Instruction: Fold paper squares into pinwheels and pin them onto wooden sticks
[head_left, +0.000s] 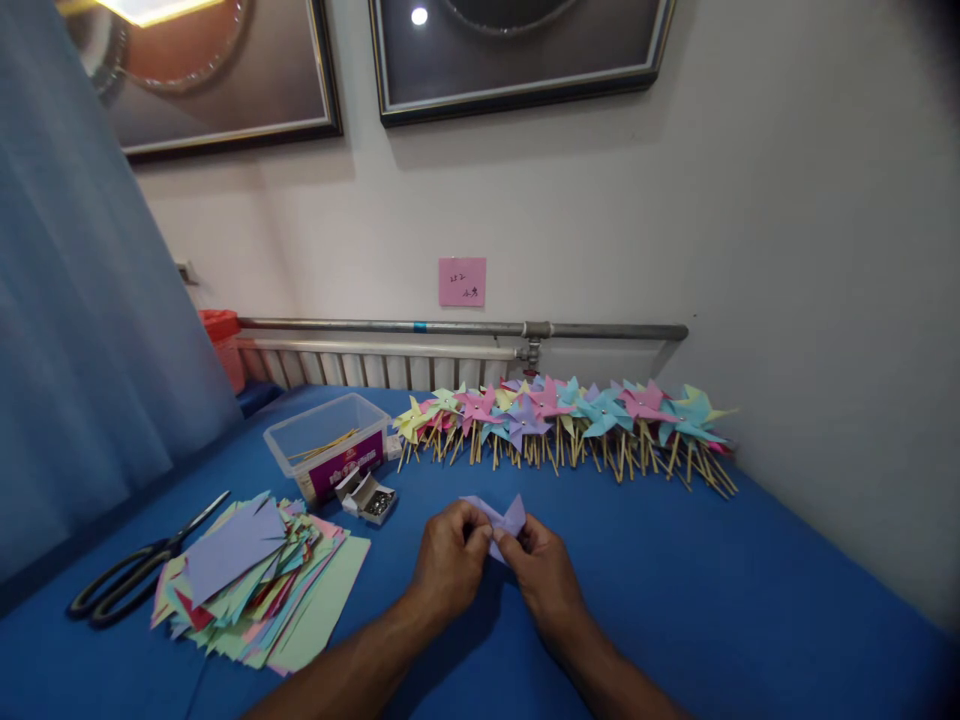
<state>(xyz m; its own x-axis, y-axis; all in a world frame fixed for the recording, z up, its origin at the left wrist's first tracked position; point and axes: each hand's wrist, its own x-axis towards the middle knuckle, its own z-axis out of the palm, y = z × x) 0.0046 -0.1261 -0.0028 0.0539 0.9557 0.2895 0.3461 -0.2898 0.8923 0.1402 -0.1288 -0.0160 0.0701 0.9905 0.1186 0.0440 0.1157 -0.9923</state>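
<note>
Pinched between both hands at centre, just above the blue tabletop (675,590): a small lavender paper square (501,521), partly folded, corners peaking up at 12 o'clock. Left hand (450,560) closed on the paper's left edge with thumb and fingertips; right hand (544,570) closed on its right edge, fingers curled under, probably to keep the folded points gathered at the middle. Forearms converging from 6 o'clock, wrists bent slightly inward, knuckles facing up.

At 9 o'clock of the hands, a loose stack of pastel cut paper sheets (259,585), fanned within easy reach. Beyond it at 9 o'clock, black-handled scissors (139,570) lying flat. At 11 o'clock, a clear plastic tub with a purple label (330,450) holding thin wooden sticks, and just beside it a small open box of metal pins (369,497). At 12 to 2 o'clock, a long row of finished pastel paper pinwheels on wooden sticks (570,425) lined up against the wall, clear of the working area. Pink sticky note (462,281) on the wall above.
</note>
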